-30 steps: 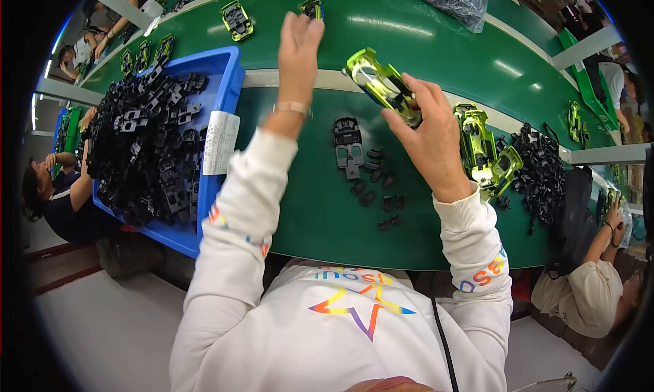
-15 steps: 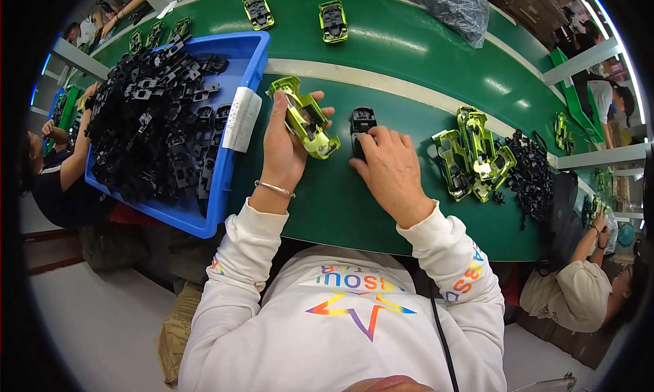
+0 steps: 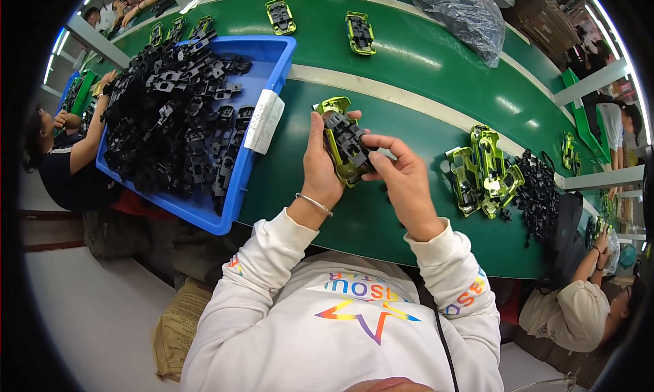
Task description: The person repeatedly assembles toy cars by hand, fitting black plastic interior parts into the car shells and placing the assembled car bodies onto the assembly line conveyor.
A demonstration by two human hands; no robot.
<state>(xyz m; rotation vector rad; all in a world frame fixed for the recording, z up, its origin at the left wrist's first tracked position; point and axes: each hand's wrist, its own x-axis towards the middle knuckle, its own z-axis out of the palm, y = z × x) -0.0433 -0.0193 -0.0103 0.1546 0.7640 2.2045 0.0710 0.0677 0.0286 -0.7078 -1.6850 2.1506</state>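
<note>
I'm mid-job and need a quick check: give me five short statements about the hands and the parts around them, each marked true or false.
1. The left hand holds a yellow-green car shell. True.
2. The right hand is inside the blue bin. False: the right hand is at the dark part lying in the held shell.
3. The blue bin stands to the left of both hands. True.
4. The cluster of shells lies left of the held shell. False: the cluster of shells lies to its right.
5. A clear plastic bag lies beyond the hands. True.
</note>
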